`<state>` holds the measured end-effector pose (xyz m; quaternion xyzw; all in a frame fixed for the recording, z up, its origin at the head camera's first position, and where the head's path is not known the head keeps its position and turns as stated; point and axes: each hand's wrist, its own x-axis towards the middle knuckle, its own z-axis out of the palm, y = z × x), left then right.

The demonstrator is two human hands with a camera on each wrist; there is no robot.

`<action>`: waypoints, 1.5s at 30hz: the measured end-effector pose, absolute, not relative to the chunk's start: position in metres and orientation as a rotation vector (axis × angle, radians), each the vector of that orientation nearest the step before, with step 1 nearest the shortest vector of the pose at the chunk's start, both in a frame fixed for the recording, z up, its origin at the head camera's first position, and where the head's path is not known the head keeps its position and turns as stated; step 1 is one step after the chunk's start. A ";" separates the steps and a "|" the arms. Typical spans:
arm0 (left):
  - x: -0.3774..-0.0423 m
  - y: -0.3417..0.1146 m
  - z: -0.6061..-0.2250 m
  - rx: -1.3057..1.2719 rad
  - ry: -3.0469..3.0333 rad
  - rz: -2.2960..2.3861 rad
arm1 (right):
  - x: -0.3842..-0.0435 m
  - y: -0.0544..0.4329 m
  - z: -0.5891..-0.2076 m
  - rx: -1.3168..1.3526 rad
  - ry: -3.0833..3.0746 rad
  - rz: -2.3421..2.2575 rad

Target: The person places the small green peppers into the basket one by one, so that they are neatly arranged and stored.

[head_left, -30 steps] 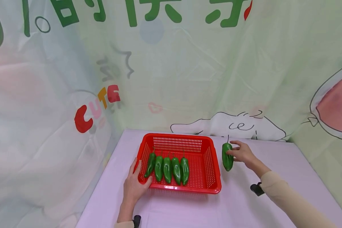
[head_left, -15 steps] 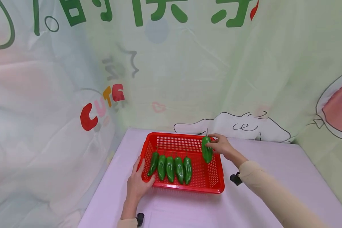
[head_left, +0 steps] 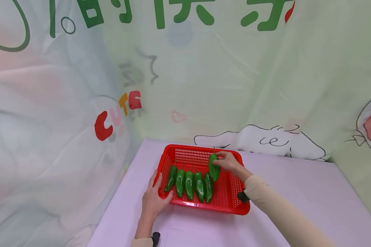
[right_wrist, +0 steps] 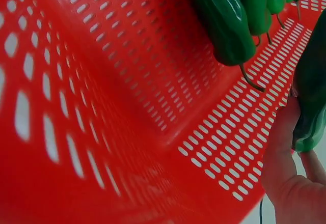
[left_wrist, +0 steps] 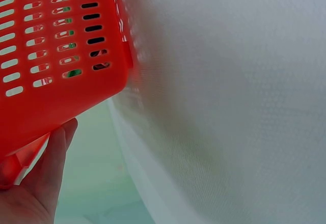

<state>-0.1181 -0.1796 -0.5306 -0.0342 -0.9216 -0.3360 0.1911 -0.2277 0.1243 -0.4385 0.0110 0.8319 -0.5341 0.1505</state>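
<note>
A red perforated plastic basket (head_left: pixel 228 210) holds a side-by-side row of green chili peppers (head_left: pixel 189 185), stems toward the back wall. My left hand (head_left: pixel 153 200) grips its front left corner; in the left wrist view the thumb (left_wrist: pixel 51 163) lies along the rim and most other fingers are hidden. My right hand (head_left: pixel 230 164) pinches one more green chili pepper (head_left: pixel 212 166) near its stem end. That pepper hangs stem up inside the basket, overlapping the row's rightmost pepper (head_left: pixel 208 188). In the right wrist view, thumb and finger press the held pepper (right_wrist: pixel 311 81) from the sides.
The basket stands on a table with a pale lilac cover (head_left: pixel 290 192). Behind and to the left hangs a printed cloth (head_left: pixel 204 85) close to the table edges. The basket's right wall (right_wrist: pixel 66 117) rises near the right wrist.
My right hand has carried the pepper from right of the basket, over its right rim, to the row's right end. The left hand keeps its grip on the corner.
</note>
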 end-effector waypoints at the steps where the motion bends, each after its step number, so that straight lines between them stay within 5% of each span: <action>1: -0.118 -0.179 -0.531 -0.097 -2.587 -0.942 | -0.227 0.124 -0.440 0.034 2.389 -1.536; 45: -0.120 -0.181 -0.531 -0.103 -2.568 -0.916 | -0.223 0.125 -0.492 0.207 2.350 -1.375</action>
